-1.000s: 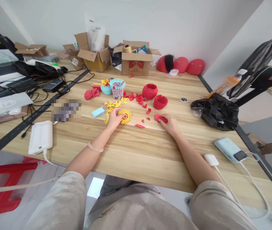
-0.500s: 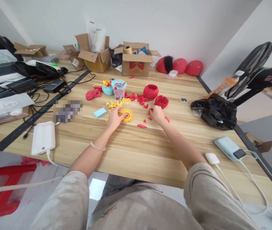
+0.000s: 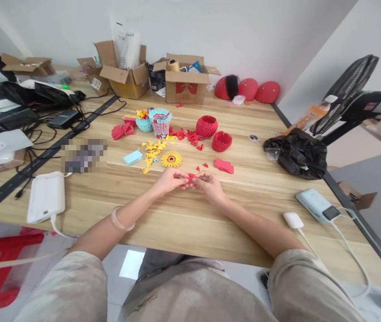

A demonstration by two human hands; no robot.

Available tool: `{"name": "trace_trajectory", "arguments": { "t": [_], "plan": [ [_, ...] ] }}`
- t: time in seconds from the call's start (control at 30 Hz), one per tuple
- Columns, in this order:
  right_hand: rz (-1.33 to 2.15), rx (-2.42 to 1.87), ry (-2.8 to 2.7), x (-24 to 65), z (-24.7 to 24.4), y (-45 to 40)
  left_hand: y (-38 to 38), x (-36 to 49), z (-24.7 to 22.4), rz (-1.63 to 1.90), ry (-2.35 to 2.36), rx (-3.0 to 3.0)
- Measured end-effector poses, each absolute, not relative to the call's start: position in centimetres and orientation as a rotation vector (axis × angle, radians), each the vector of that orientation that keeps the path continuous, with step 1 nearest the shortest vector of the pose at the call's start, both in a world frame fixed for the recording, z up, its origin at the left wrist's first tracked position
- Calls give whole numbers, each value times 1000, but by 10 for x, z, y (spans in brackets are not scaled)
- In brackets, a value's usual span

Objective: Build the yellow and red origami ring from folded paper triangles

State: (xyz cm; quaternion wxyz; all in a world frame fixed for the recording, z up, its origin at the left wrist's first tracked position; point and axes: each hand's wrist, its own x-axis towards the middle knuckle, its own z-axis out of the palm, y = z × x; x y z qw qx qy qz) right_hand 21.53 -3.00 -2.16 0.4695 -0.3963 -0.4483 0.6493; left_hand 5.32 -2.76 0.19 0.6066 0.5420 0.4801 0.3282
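Both hands meet near the middle of the table. My left hand [image 3: 173, 180] and my right hand [image 3: 209, 182] pinch small red paper pieces [image 3: 190, 177] between their fingertips. Just beyond them lies a yellow paper disc [image 3: 171, 159] with a red ring at its centre. Loose yellow folded pieces [image 3: 151, 154] are spread to its left, beside a light blue paper stack [image 3: 133, 157]. Flat red papers [image 3: 224, 166] rest right of the disc. Farther back stand two red paper bowls [image 3: 207, 127] [image 3: 222, 141] and a blue-and-red paper vase [image 3: 160, 123].
Cardboard boxes [image 3: 185, 85] and red caps [image 3: 267, 92] line the back. A black plastic bag [image 3: 299, 154], an orange bottle [image 3: 314, 114] and a fan [image 3: 348, 91] are at the right. Cables and a white power bank [image 3: 47, 197] occupy the left.
My left hand has left the yellow disc, and my right hand has come away from the loose red pieces. Both have moved nearer the body and together, now with red paper between them.
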Motion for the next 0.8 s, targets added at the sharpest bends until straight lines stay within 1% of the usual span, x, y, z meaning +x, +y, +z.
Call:
{"name": "trace_trajectory", "arguments": {
  "t": [0.2, 0.37, 0.67, 0.8],
  "plan": [
    [1413, -984, -1337, 218, -27, -41, -39, 52, -6, 798, 1143, 1139],
    [1076, -1019, -1637, 227, -32, -47, -47, 55, -4, 795, 1217, 1061],
    [556, -850, -1890, 232, -34, -45, -48, 56, -6, 807, 1226, 973],
    [436, -769, -1943, 232, -33, -46, -48, 57, -4, 803, 1227, 936]
  ]
}}
